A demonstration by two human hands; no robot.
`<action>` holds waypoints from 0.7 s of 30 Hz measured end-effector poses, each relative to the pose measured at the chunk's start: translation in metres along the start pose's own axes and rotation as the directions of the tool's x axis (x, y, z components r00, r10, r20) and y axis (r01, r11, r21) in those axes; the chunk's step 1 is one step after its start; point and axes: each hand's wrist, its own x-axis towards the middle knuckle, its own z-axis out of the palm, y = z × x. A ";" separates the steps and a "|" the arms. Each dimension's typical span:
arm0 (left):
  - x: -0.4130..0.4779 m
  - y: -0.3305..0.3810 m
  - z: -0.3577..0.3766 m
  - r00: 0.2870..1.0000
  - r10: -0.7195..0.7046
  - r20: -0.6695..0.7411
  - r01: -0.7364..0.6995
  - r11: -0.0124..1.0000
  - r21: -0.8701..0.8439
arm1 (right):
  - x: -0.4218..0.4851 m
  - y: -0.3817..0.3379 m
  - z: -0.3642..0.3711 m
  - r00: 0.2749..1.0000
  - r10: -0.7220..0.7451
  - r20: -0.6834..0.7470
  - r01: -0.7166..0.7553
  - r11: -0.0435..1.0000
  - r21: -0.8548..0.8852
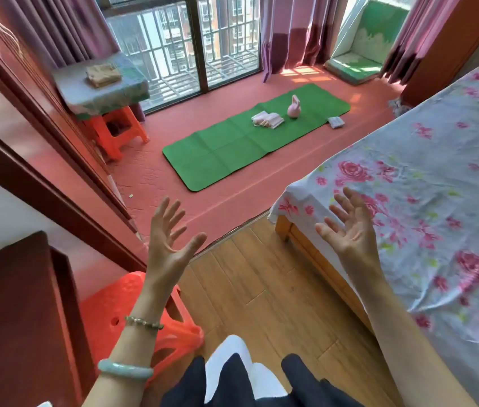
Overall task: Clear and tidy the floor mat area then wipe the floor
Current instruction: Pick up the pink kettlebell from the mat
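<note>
A green floor mat [232,148] lies on the red floor [203,207] by the window. On it stand a pink kettlebell [294,108] and an open book [267,119]. A small white packet [336,122] lies on the floor just off the mat's right end. My left hand [168,233] and my right hand [349,227] are raised in front of me, palms facing each other, fingers spread, holding nothing. Both are well short of the mat, above the edge where the wooden floor meets the red floor.
A bed with a floral sheet [426,201] fills the right side. An orange stool [115,133] stands under a covered table [100,83] at the left, with folded cloth [104,74] on top. Another orange stool [132,315] is near my left arm. Dark wooden furniture [12,318] lines the left.
</note>
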 end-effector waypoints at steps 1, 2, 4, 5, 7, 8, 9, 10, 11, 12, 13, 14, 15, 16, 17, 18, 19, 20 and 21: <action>0.003 0.002 0.000 1.000 -0.005 -0.009 0.005 1.000 -0.004 | 0.003 0.000 0.001 1.000 0.003 -0.006 -0.003 1.000 -0.003; 0.010 0.001 0.001 1.000 -0.009 -0.019 0.009 1.000 -0.004 | 0.009 -0.001 0.003 1.000 0.006 -0.002 -0.006 1.000 0.000; 0.025 -0.002 0.001 1.000 -0.015 -0.010 0.015 1.000 -0.001 | 0.024 0.000 0.008 1.000 0.017 0.010 -0.017 1.000 -0.001; 0.036 -0.004 0.002 1.000 -0.007 -0.010 0.007 1.000 -0.001 | 0.034 0.001 0.010 1.000 0.013 0.011 -0.013 1.000 -0.001; 0.060 -0.010 0.005 1.000 0.000 -0.007 0.000 1.000 -0.010 | 0.058 0.004 0.017 1.000 0.012 0.011 -0.011 1.000 -0.003; 0.075 -0.014 0.006 1.000 0.001 0.000 -0.001 1.000 -0.016 | 0.071 0.005 0.021 1.000 0.012 0.014 -0.012 1.000 0.000; 0.089 -0.019 0.008 1.000 0.004 0.007 -0.004 1.000 -0.019 | 0.085 0.008 0.026 1.000 0.013 0.011 -0.013 1.000 -0.003; 0.106 -0.024 0.010 1.000 0.003 0.012 -0.003 1.000 -0.018 | 0.100 0.010 0.031 1.000 0.013 0.009 -0.013 1.000 -0.007; 0.124 -0.028 0.011 1.000 0.000 0.016 0.000 1.000 -0.019 | 0.115 0.013 0.036 1.000 0.015 0.006 -0.015 1.000 -0.012; 0.143 -0.033 0.012 1.000 -0.006 0.017 0.006 1.000 -0.022 | 0.131 0.015 0.041 1.000 0.019 0.005 -0.019 1.000 -0.017; 0.163 -0.037 0.012 1.000 -0.006 0.017 0.007 1.000 -0.023 | 0.149 0.016 0.047 1.000 0.020 -0.002 -0.021 1.000 -0.020; 0.184 -0.039 0.012 1.000 -0.007 0.020 0.007 1.000 -0.018 | 0.166 0.016 0.053 1.000 0.019 -0.009 -0.019 1.000 -0.021; 0.205 -0.041 0.012 1.000 -0.001 0.028 0.001 1.000 -0.012 | 0.185 0.015 0.059 1.000 0.017 -0.015 -0.017 1.000 -0.019; 0.226 -0.041 0.012 0.999 0.006 0.038 -0.005 1.000 -0.011 | 0.204 0.014 0.067 1.000 0.013 -0.024 -0.013 1.000 -0.014; 0.247 -0.042 0.012 0.999 0.010 0.049 -0.009 1.000 -0.011 | 0.222 0.013 0.074 1.000 0.017 -0.026 -0.017 1.000 -0.012; 0.267 -0.042 0.013 0.998 0.015 0.062 -0.014 1.000 -0.010 | 0.240 0.012 0.082 0.999 0.022 -0.028 -0.022 1.000 -0.011; 0.287 -0.042 0.014 0.997 0.021 0.076 -0.020 1.000 -0.011 | 0.258 0.012 0.088 0.999 0.023 -0.034 -0.023 1.000 -0.008; 0.306 -0.042 0.016 0.996 0.030 0.090 -0.029 1.000 -0.010 | 0.274 0.012 0.094 0.999 0.022 -0.042 -0.022 1.000 -0.005; 0.325 -0.043 0.018 0.994 0.039 0.106 -0.039 0.999 -0.008 | 0.290 0.012 0.099 0.998 0.021 -0.051 -0.022 1.000 -0.003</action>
